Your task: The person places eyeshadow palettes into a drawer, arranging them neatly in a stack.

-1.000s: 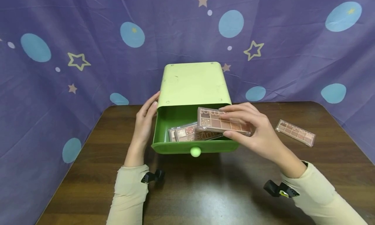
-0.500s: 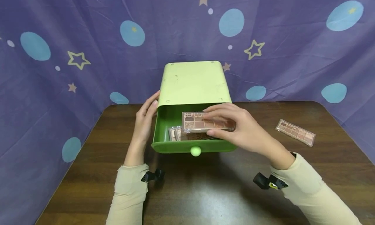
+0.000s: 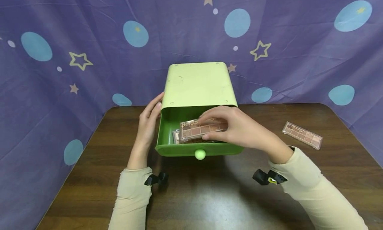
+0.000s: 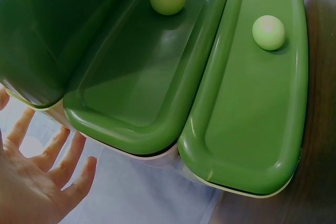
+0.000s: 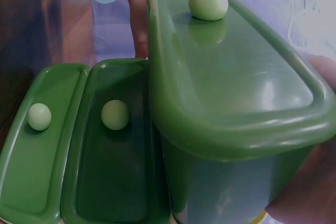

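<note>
A light green desktop drawer cabinet (image 3: 197, 85) has its top drawer (image 3: 176, 151) pulled out. My right hand (image 3: 240, 127) reaches over that drawer and pinches an eyeshadow palette (image 3: 192, 130) between thumb and fingers, tilted just behind the drawer front. Under it lies another palette (image 3: 175, 137), mostly covered, only its left end showing. My left hand (image 3: 146, 127) rests along the cabinet's left side, fingers extended; the left wrist view shows this hand (image 4: 42, 182) with spread fingers at the side wall. In the right wrist view the drawer front (image 5: 236, 77) hides the palettes.
One more eyeshadow palette (image 3: 302, 135) lies on the brown wooden table (image 3: 203, 200) to the right. Two lower drawers with round knobs, the middle one (image 4: 131, 87) and bottom one (image 4: 247, 103), are closed. A purple patterned curtain (image 3: 191, 30) hangs behind.
My right hand has moved left and down with its palette, from above the drawer's right part to low inside it, covering more of the palettes there. The left hand stays in place.
</note>
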`<act>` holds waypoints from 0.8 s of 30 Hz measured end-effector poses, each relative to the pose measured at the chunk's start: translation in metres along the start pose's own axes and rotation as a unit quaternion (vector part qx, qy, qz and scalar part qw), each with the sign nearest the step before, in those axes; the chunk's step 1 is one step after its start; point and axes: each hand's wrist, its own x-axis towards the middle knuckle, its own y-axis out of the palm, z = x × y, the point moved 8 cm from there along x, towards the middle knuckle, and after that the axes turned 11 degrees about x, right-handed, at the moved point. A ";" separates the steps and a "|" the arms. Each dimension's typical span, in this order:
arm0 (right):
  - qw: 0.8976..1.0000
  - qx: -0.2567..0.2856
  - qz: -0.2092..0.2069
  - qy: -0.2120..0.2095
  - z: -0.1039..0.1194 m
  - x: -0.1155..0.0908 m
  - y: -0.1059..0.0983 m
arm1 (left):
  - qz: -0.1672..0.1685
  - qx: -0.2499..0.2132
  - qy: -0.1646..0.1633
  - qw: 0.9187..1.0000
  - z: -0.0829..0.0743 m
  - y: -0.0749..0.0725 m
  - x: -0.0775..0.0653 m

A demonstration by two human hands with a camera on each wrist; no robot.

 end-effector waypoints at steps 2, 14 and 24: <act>1.000 -0.005 0.012 0.004 -0.001 0.003 0.002 | 0.000 -0.001 -0.001 1.000 0.000 0.000 0.000; 0.997 -0.054 0.051 -0.011 -0.004 0.016 0.010 | 0.002 -0.001 0.006 1.000 0.001 -0.001 0.001; 0.997 -0.058 0.057 -0.005 -0.004 0.018 0.011 | 0.001 -0.003 0.002 1.000 0.000 0.000 0.000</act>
